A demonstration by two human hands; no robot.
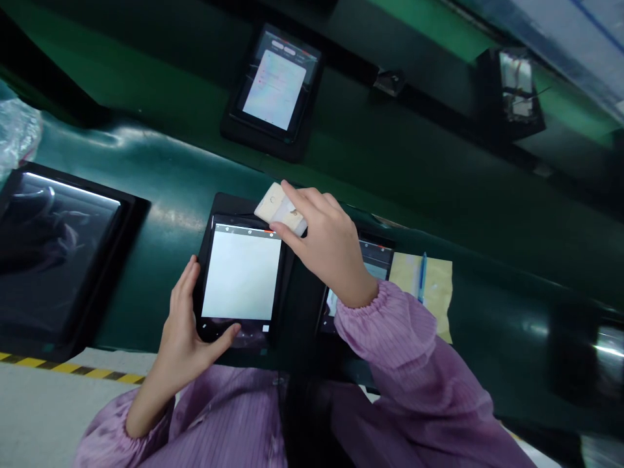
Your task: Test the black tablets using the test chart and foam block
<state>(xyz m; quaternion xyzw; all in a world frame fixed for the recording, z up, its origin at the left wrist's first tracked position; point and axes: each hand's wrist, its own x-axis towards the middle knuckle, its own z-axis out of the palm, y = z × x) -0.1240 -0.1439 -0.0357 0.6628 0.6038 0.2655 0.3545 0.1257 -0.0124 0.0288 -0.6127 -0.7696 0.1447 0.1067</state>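
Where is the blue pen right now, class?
In the head view, the blue pen lies right of centre on the yellow paper, which sits just right of the partly hidden tablet.

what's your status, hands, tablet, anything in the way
Left hand at tablet, thumb over lower bezel. Right hand gripping pale block by tablet's top-right corner. Lit screen mostly uncovered.

Two hands (pixel 181 325) (pixel 327 237), three lit tablets (pixel 241 273) (pixel 273 91) (pixel 375 263) (one part-hidden), one pen (pixel 422 278).

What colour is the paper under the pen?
Pale yellow; the paper shows in the head view, the only one.
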